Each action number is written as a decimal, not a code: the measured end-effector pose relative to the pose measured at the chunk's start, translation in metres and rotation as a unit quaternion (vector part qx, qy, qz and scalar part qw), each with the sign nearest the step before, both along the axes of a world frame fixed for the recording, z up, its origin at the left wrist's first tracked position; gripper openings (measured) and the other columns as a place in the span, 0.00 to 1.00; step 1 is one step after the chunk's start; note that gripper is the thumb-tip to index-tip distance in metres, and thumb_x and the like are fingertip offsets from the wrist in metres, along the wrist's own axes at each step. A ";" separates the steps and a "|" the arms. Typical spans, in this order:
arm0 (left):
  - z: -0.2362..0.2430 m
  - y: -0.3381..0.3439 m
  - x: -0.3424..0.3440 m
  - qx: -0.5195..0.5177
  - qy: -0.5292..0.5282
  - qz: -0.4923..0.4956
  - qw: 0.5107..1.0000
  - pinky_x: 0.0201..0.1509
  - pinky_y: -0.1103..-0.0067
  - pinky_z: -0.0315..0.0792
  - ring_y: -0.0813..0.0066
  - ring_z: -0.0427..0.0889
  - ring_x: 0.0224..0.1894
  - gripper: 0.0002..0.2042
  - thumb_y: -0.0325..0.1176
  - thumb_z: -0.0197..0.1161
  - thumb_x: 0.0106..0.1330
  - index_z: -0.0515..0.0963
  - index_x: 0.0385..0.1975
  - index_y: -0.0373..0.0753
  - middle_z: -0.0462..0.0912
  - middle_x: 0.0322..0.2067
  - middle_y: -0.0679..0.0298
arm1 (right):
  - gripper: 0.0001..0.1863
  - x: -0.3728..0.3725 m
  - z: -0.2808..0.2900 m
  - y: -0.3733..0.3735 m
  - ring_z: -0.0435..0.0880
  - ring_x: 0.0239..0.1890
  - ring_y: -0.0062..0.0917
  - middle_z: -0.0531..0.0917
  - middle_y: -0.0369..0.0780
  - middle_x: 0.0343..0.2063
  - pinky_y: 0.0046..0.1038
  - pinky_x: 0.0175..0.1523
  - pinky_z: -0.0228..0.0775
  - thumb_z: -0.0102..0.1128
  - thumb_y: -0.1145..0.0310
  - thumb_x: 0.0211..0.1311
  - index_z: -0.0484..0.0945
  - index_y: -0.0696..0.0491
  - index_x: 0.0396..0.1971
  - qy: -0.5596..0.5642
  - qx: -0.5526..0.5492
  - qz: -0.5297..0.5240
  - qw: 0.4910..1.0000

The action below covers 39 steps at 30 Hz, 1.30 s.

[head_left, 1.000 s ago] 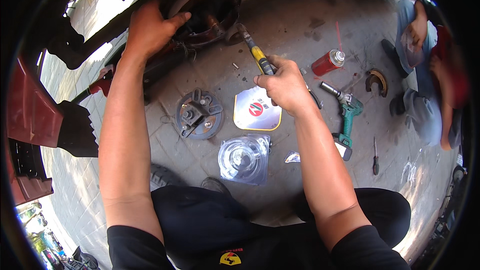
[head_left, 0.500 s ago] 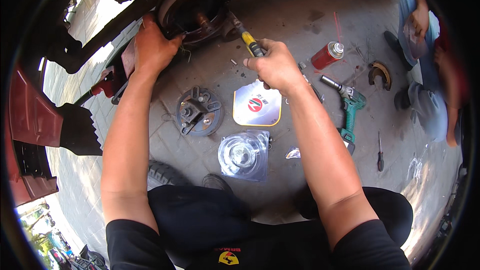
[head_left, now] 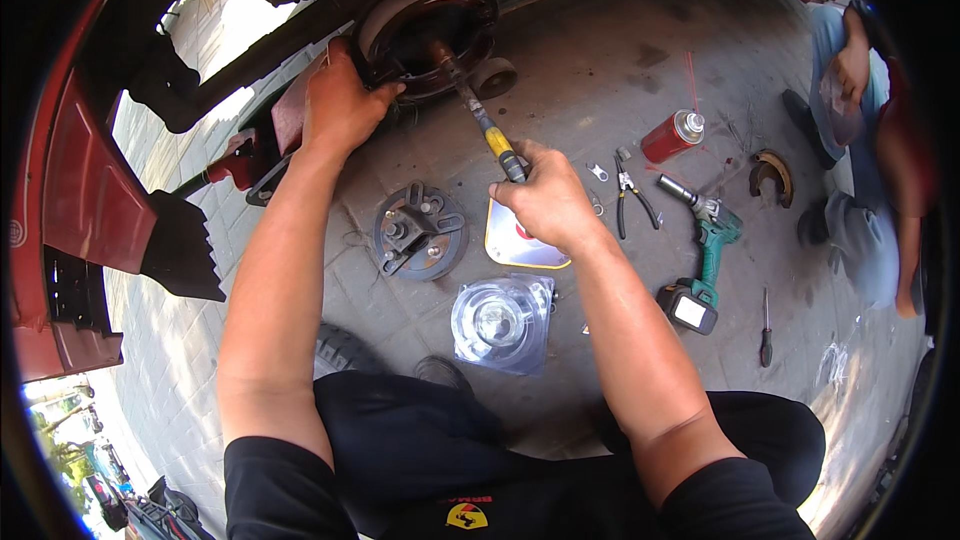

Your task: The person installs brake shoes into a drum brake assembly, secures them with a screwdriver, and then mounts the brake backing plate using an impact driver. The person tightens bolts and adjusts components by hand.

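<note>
At the top, a rusty brown brake drum (head_left: 385, 38) sits under the dark vehicle frame, with a stub in its middle. My left hand (head_left: 340, 105) is closed on the drum's lower left rim, its thumb along the edge. My right hand (head_left: 548, 195) grips a yellow-and-black-handled tool (head_left: 495, 140). The tool's grey metal part points into the drum and overlaps the stub, so its tip cannot be made out. Below my hands lie a round metal plate with slots and studs (head_left: 425, 230), a clear plastic package (head_left: 500, 325) and a white card with a yellow edge (head_left: 515, 245), partly behind my right hand.
On the paving to the right are a red spray can (head_left: 672, 138), pliers (head_left: 632, 195), a green cordless wrench (head_left: 712, 250), a curved brake shoe (head_left: 772, 178) and a screwdriver (head_left: 766, 335). Another person (head_left: 860, 160) is at the far right. Red bodywork (head_left: 100, 195) stands at the left.
My right hand has moved the tool from outside the drum's right rim to its middle, over the stub. My left hand keeps its hold on the rim. The whole view has shifted slightly.
</note>
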<state>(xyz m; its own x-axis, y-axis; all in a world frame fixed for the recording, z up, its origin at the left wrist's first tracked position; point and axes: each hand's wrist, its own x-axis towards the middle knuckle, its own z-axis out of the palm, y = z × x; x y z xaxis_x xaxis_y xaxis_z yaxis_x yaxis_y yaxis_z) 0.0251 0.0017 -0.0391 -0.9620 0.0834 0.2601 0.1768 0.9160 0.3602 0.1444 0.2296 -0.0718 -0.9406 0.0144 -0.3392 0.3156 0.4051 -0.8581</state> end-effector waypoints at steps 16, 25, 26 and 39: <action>0.010 -0.001 -0.006 0.027 0.009 -0.040 0.999 0.61 0.65 0.74 0.48 0.83 0.55 0.38 0.44 0.80 0.50 0.70 0.57 0.31 0.83 0.51 0.45 | 0.31 -0.030 0.002 0.018 0.75 0.18 0.20 0.76 0.36 0.21 0.28 0.18 0.68 0.65 0.72 0.60 0.69 0.64 0.63 -0.055 -0.126 -0.017 0.990; 0.047 0.017 -0.017 -0.086 0.098 0.002 0.991 0.55 0.65 0.76 0.48 0.85 0.52 0.33 0.58 0.70 0.57 0.78 0.57 0.40 0.86 0.48 0.49 | 0.33 0.044 -0.100 0.099 0.86 0.49 0.44 0.86 0.54 0.44 0.37 0.55 0.76 0.71 0.65 0.43 0.80 0.62 0.54 -0.130 0.162 0.195 0.959; 0.047 0.026 -0.018 -0.096 0.114 0.007 0.989 0.55 0.64 0.76 0.48 0.85 0.51 0.33 0.58 0.70 0.57 0.78 0.57 0.40 0.86 0.47 0.49 | 0.34 0.049 -0.104 0.107 0.86 0.50 0.43 0.86 0.54 0.44 0.37 0.55 0.76 0.72 0.64 0.44 0.80 0.62 0.54 -0.164 0.155 0.233 0.946; 0.038 0.056 -0.030 -0.112 0.209 -0.012 0.972 0.52 0.63 0.77 0.44 0.84 0.47 0.30 0.52 0.73 0.57 0.80 0.52 0.34 0.85 0.44 0.44 | 0.19 -0.020 -0.157 0.117 0.83 0.54 0.48 0.82 0.54 0.52 0.41 0.58 0.77 0.66 0.70 0.55 0.82 0.57 0.49 -0.034 0.342 -0.016 0.939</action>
<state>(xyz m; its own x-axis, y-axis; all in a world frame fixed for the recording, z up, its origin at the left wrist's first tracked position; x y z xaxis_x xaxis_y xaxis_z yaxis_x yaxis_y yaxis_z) -0.0045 0.0580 -0.0010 -0.7737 0.2040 0.5998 0.2872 0.9568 0.0451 0.1239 0.3467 -0.2286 -0.9124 0.2779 -0.3004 0.3815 0.8434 -0.3783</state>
